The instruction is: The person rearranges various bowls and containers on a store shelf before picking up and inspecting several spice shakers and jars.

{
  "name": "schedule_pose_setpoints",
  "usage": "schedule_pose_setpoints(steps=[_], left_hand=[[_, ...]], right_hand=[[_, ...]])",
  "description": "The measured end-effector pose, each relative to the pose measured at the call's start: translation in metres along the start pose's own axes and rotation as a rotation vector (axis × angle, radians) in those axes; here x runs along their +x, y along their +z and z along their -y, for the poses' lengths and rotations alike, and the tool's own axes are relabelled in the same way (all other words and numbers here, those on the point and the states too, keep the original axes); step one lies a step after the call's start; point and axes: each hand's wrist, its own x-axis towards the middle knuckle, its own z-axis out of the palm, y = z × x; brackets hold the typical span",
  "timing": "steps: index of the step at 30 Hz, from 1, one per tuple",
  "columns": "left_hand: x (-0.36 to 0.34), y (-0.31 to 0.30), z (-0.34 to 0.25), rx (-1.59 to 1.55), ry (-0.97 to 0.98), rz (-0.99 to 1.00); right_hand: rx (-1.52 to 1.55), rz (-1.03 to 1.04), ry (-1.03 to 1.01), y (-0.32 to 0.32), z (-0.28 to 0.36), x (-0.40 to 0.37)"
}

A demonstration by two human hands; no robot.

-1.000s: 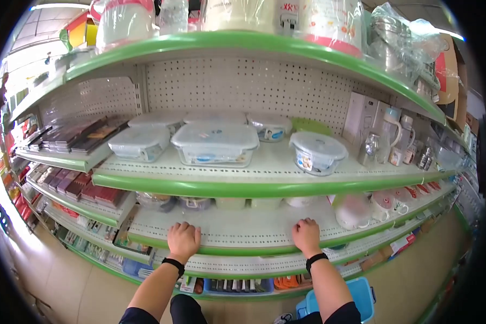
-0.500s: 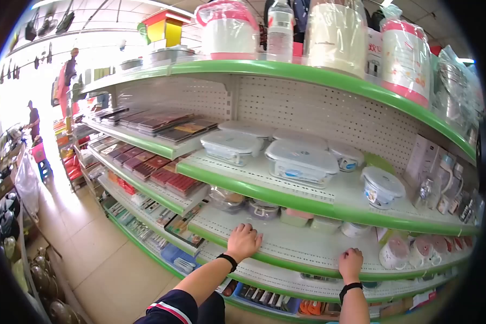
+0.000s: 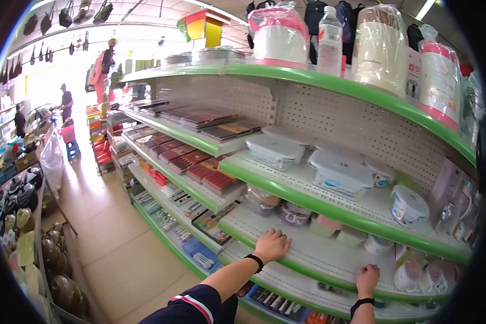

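Observation:
My left hand (image 3: pixel 272 245) rests on the green front edge of a white shelf (image 3: pixel 310 255), its fingers laid over the top and nothing held in them. Farther right along that edge lies my right hand (image 3: pixel 368 279), fingers slightly bent on the shelf and likewise holding nothing. Behind the hands stand a clear round container (image 3: pixel 296 214), a green-lidded box (image 3: pixel 351 236) and a round white tub (image 3: pixel 378 244). White mugs (image 3: pixel 407 274) are right of my right hand. Lidded food containers (image 3: pixel 340 171) sit one shelf higher.
Wrapped thermos jugs (image 3: pixel 279 38) and a water bottle (image 3: pixel 329 43) stand on the top shelf. Flat packets (image 3: pixel 202 162) fill the left shelves. Below are blue bins (image 3: pixel 278 302). A tiled aisle (image 3: pixel 110 237) runs left, with a person (image 3: pixel 66 102) far down it.
The view has turned left, so the shelves and both hands appear farther right and more of the aisle shows. Both hands stay on the shelf edge.

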Motion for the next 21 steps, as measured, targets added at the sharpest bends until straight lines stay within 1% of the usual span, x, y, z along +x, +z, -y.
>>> schedule_pose_setpoints(steps=[10,13,21], left_hand=[[0.0005,-0.0037,-0.0019,0.005,-0.017,0.068],[-0.0003,-0.0004,-0.0015,-0.005,-0.015,0.022],[0.0007,-0.0014,-0.0004,0.000,-0.004,0.044]], right_hand=[[0.021,0.000,0.018,-0.0001,0.0007,0.0002],[0.019,0.012,0.002,-0.0018,-0.0008,-0.0014],[0.018,0.001,-0.022,-0.0032,-0.0009,-0.0016]])
